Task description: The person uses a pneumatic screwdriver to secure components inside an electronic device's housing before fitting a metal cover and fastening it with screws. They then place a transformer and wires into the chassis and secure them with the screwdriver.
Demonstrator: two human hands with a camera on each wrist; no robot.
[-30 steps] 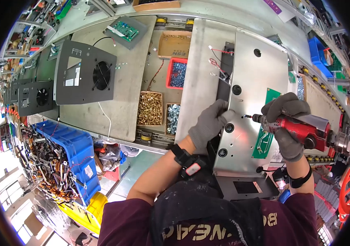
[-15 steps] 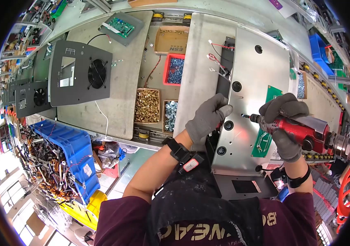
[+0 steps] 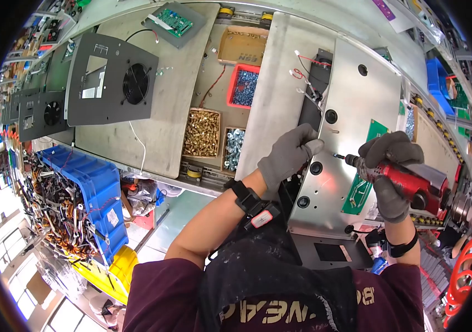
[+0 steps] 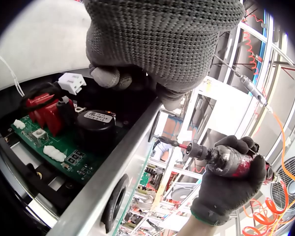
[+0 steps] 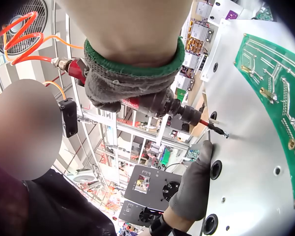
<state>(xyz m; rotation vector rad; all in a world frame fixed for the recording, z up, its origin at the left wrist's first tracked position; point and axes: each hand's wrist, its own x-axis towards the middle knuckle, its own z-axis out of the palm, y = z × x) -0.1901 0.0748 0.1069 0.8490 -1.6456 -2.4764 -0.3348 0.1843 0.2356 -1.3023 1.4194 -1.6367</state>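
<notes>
My right gloved hand (image 3: 386, 176) grips a red air screwdriver (image 5: 142, 102) with its bit pointing at the upright sheet-metal panel (image 3: 352, 94). A small screw (image 5: 226, 135) sits on the bit's tip, right at the panel's face. My left gloved hand (image 3: 290, 156) holds the panel's edge, its fingers curled over the inner side and the thumb at the rim. Inside the casing, below that hand, lies a green circuit board (image 4: 69, 155) with a round black component (image 4: 96, 130). What the left fingertips meet inside is partly hidden. Another green board (image 3: 364, 180) is mounted on the panel.
To the left stands a grey casing (image 3: 109, 83) with a fan. Between the work plates are a box of brass fasteners (image 3: 201, 133), a box of silver ones (image 3: 234, 148) and a red bin (image 3: 244, 86). A coiled orange hose (image 3: 465, 276) hangs at the right.
My left thumb has drawn back from the panel's face to its edge. The right hand keeps the screwdriver at about the same spot on the panel. The head view has shifted slightly.
</notes>
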